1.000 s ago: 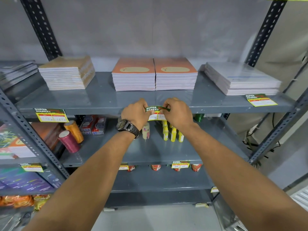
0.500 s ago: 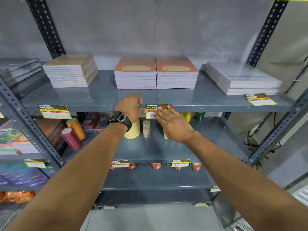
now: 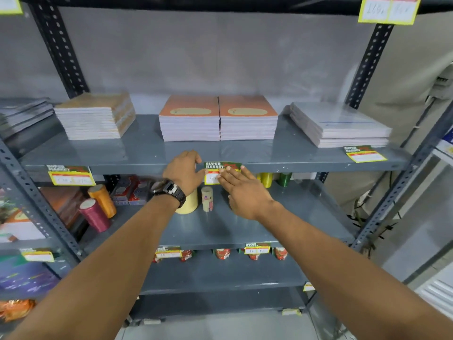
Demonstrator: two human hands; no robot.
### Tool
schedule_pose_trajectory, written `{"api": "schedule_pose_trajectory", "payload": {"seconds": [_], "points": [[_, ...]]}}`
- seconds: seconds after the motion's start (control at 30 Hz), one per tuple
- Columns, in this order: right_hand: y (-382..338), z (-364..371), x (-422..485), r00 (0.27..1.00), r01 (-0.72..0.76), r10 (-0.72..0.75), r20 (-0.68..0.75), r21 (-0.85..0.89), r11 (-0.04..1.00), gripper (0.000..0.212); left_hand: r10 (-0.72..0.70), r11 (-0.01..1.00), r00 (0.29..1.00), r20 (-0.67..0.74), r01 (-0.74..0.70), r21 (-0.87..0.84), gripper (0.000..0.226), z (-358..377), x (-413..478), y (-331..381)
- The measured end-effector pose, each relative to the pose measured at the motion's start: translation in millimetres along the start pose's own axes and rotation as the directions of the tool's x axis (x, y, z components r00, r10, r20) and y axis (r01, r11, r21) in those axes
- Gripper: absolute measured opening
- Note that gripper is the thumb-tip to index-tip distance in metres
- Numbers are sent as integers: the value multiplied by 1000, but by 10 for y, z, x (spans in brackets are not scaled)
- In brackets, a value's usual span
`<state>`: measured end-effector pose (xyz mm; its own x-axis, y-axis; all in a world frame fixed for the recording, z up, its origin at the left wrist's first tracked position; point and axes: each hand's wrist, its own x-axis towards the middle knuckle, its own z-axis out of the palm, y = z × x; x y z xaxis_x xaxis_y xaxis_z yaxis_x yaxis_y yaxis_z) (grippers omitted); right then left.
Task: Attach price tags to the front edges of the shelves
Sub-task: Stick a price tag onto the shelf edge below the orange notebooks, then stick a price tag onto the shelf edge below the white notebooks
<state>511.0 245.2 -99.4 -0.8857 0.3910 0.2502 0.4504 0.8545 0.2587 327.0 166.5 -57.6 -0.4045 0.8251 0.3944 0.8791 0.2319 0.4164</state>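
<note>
R hand (image 3: 245, 190) flattened since earlier, fingertips on price tag (image 3: 221, 171) (shelf edge), L hand (image 3: 183, 171) beside

Green-yellow price tag (image 3: 221, 173) flat on grey shelf front edge (image 3: 306, 166), mid-width.

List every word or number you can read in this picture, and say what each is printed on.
"SUPER MARKET": middle tag on the shelf edge, under both hands.
"SUPER MARKET": left tag.
"SUPER MARKET": tag lying by the right stack, blurred.
"SUPER MARKET": lower tag.
Handwritten prices on all tags, including the top tag: unreadable.
Notebook covers: no legible text.
</note>
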Motion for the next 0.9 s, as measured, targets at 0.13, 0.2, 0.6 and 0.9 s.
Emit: {"api": "schedule_pose_trajectory", "payload": {"seconds": [0.13,0.2,0.6,0.9], "points": [[105,-38,-237,949,-159,221,-225,264,952,40,77,991,996,-52,-82,-107,20,9,-32,119],[249,-111,-423,908,-241,335,-252,339,909,36,119,981,992,-51,-125,-146,22,-15,-20,262],[2085,-381,-1444,495,-589,844,-208,634,502,26,330,921,942,65,-306,-242,12,488,210,1611],[3316,-305,-1962,594,-683,801,75,573,453,55,149,948,969,196,-84,-306,27,1424,595,3020]]}}
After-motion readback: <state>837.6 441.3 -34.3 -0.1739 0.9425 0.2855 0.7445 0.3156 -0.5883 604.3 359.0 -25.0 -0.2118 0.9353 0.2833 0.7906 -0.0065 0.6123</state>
